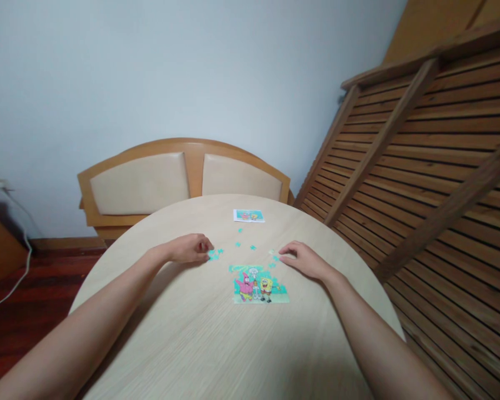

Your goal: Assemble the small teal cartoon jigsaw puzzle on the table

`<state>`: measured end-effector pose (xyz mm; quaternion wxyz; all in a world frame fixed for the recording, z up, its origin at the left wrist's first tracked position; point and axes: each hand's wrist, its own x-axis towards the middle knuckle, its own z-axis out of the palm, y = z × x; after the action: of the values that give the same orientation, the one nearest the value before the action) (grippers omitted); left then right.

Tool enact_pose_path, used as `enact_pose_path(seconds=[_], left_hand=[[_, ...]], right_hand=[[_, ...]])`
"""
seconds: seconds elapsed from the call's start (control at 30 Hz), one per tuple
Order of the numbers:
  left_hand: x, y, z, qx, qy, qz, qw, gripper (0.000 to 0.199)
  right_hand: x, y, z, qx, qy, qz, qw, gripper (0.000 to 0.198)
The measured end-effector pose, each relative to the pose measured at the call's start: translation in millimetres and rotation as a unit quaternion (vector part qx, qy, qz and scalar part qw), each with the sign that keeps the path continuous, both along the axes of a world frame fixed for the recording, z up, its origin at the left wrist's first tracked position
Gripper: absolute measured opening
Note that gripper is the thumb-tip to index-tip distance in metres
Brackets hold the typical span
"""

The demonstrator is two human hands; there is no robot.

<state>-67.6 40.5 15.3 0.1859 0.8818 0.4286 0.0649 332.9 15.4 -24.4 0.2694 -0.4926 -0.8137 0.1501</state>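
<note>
A partly assembled jigsaw puzzle (256, 286) with cartoon figures lies flat on the round table (183, 344), its top edge uneven. My left hand (190, 248) rests left of it, fingers curled with a gap between thumb and forefinger. Just beyond those fingertips is a small cluster of turquoise puzzle pieces (215, 254). On the other side, my right hand (303, 259) has thumb and forefinger apart at a turquoise puzzle piece (275, 258); whether they touch it is too small to tell. A pale puzzle piece (271, 252) lies close by.
Loose puzzle pieces (253, 248) are scattered between the hands. Farther back lies a picture card (249, 215) with similar figures. Behind the table stands a padded wooden headboard (195, 166); a slatted wooden frame (400, 161) leans at the right. A white cable (27, 250) hangs at left.
</note>
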Motion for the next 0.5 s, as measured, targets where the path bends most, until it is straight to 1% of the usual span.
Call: enact_pose_path(seconds=[0.17,0.33,0.5], left_hand=[[0.1,1.0,-2.9,-0.006,-0.007,-0.012,1.000,0.040],[7.8,0.1,-7.5,0.027,-0.021,-0.034,0.999,0.041],[12.5,0.4,-11.6,0.051,-0.031,-0.052,0.997,0.028]], right_hand=[[2.2,2.3,-2.5,0.011,-0.015,-0.008,1.000,0.024],[3.2,2.9,-3.6,0.018,-0.021,-0.009,1.000,0.023],[3.5,3.2,-4.0,0.018,-0.025,-0.010,0.999,0.022]])
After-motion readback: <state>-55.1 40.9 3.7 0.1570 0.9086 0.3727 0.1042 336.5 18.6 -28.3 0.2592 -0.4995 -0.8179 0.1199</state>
